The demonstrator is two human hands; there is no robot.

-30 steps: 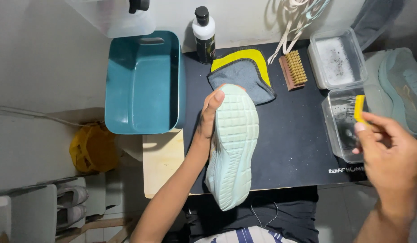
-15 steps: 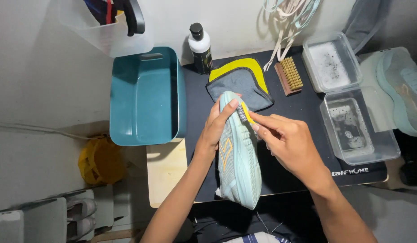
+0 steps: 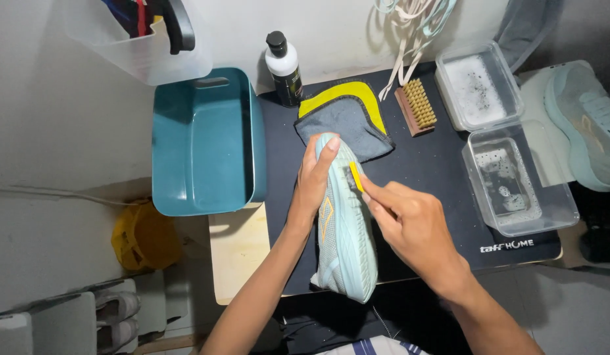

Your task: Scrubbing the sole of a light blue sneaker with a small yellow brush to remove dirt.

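Left hand [image 3: 313, 187] clamped around the pale blue shoe [image 3: 344, 230]; right hand [image 3: 413, 230] pinches what looks like a small yellow brush [image 3: 356, 177] against it.

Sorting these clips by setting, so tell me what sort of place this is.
Probably a small shoe-cleaning station at home or in a workshop. A pale blue sneaker lies on a dark mat, with a wooden brush, a cleaner bottle and foamy plastic tubs close by.
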